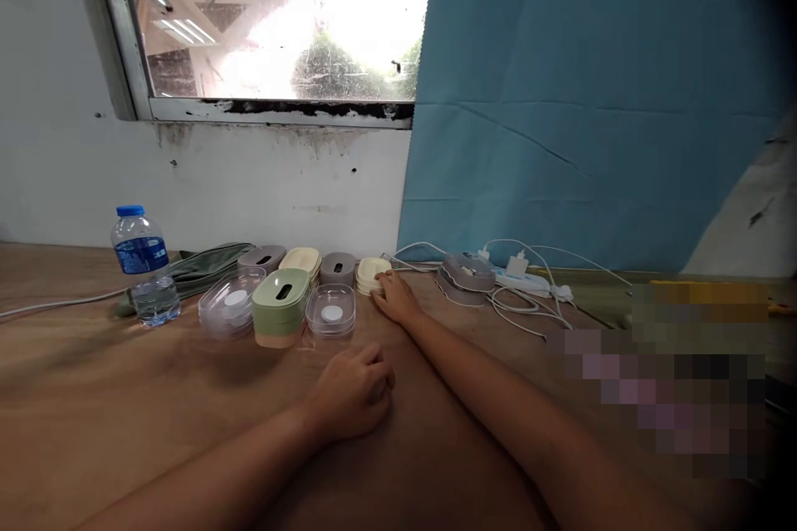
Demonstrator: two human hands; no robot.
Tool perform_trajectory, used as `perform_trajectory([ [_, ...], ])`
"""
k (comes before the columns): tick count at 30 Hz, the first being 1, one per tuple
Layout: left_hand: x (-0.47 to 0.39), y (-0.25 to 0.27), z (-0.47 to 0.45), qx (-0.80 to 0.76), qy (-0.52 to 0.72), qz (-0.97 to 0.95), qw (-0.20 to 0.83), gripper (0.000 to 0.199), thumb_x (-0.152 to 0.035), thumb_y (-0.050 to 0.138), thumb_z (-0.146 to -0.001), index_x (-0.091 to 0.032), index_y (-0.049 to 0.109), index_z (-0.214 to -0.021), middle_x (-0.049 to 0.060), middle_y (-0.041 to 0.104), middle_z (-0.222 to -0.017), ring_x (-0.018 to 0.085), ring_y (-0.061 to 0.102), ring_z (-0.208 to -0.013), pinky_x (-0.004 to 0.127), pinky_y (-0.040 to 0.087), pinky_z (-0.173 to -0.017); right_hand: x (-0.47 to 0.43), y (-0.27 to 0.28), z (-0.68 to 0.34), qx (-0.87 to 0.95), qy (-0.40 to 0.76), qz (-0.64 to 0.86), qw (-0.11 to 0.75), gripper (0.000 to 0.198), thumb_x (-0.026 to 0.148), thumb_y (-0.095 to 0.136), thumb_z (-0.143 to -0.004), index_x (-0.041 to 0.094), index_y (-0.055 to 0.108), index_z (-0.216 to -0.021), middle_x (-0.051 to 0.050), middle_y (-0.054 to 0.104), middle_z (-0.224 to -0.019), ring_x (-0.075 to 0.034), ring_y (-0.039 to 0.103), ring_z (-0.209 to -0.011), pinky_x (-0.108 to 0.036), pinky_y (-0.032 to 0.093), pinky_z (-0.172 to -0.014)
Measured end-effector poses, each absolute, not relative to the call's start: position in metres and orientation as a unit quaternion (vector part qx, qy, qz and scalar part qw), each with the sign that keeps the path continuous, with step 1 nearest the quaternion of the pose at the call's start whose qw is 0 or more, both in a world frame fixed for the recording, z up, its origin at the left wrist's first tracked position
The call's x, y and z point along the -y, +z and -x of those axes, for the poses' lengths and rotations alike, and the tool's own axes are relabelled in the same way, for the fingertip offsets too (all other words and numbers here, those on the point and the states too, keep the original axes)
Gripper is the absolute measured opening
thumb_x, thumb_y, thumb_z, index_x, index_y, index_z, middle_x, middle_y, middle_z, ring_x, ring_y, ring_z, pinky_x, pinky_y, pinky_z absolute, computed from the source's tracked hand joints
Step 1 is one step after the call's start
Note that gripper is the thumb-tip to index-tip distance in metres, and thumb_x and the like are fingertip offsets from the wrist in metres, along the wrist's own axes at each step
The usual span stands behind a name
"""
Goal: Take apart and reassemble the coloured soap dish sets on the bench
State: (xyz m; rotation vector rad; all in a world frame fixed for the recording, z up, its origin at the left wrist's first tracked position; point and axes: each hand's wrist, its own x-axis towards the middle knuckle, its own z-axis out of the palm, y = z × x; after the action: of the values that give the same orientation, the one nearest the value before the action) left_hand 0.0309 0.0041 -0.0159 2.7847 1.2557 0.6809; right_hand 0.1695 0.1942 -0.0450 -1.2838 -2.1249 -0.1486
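My right hand [398,299] reaches to a small stack of cream plastic pieces [369,272] near the wall, its fingers bent around the stack's right and front side. My left hand [354,390] rests on the table, curled into a loose fist with nothing visible in it. Left of the cream stack stand a grey container with a dark slot [338,267], a clear plastic tray stack with a white disc [331,311], and a green container with an orange-tan base [281,307]. Behind these are a taller cream stack [300,260] and another grey container [261,255].
More clear trays [227,303] sit at the left, beside a water bottle [143,265] and a dark green cloth bag [208,264]. Grey pieces [466,275] lie to the right, near a white power strip [529,282] with loose cables. A window and blue sheet [560,99] stand behind.
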Motion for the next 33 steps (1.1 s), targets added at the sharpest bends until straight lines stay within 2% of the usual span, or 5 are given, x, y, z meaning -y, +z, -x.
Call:
perform_trajectory([
  [13, -0.006, -0.020, -0.030, -0.395, 0.193, -0.898, 0.000, 0.014, -0.018, 0.046, -0.071, -0.022, 0.054, -0.081, -0.001, 0.052, -0.084, 0.013, 0.053, -0.073, 0.023, 0.039, -0.064, -0.218, -0.055, -0.177, 0.815, -0.006, 0.460, 0.351, 0.027, 0.022, 0.047, -0.078, 0.015, 0.048, -0.104, -0.011, 0.042, -0.113, -0.019, 0.041, -0.111, -0.034, 0.036, -0.091],
  [18, -0.005, -0.018, -0.030, -0.397, 0.184, -0.899, -0.010, 0.014, -0.018, 0.045, -0.071, -0.022, 0.054, -0.081, 0.000, 0.052, -0.084, 0.013, 0.053, -0.071, 0.023, 0.039, -0.063, -0.216, -0.053, -0.187, 0.842, -0.026, 0.434, 0.319, 0.039, 0.021, 0.045, -0.078, 0.017, 0.045, -0.117, -0.012, 0.042, -0.124, -0.020, 0.038, -0.118, -0.035, 0.036, -0.092],
  [22, -0.004, -0.016, -0.028, -0.400, 0.181, -0.899, -0.014, 0.015, -0.017, 0.045, -0.071, -0.022, 0.055, -0.082, 0.000, 0.053, -0.084, 0.013, 0.052, -0.069, 0.024, 0.039, -0.062, -0.204, -0.040, -0.199, 0.838, -0.078, 0.438, 0.314, 0.058, 0.025, 0.051, -0.074, 0.020, 0.033, -0.129, -0.011, 0.032, -0.136, -0.026, 0.033, -0.121, -0.040, 0.031, -0.096],
  [26, -0.005, -0.017, -0.027, -0.396, 0.185, -0.899, -0.008, 0.017, -0.015, 0.045, -0.070, -0.022, 0.054, -0.082, 0.000, 0.053, -0.084, 0.013, 0.053, -0.071, 0.023, 0.039, -0.063, -0.198, -0.016, -0.219, 0.793, -0.150, 0.478, 0.345, 0.064, 0.019, 0.050, -0.071, 0.022, 0.028, -0.131, -0.006, 0.026, -0.140, -0.027, 0.016, -0.129, -0.044, 0.013, -0.104],
  [33, -0.004, -0.016, -0.027, -0.386, 0.173, -0.906, -0.014, 0.015, -0.016, 0.045, -0.071, -0.021, 0.054, -0.081, 0.000, 0.053, -0.085, 0.012, 0.053, -0.070, 0.022, 0.040, -0.063, -0.207, -0.008, -0.283, 0.625, -0.181, 0.640, 0.408, 0.065, 0.029, 0.064, -0.058, 0.012, 0.042, -0.117, -0.020, 0.015, -0.139, -0.044, 0.003, -0.125, -0.063, 0.011, -0.093],
])
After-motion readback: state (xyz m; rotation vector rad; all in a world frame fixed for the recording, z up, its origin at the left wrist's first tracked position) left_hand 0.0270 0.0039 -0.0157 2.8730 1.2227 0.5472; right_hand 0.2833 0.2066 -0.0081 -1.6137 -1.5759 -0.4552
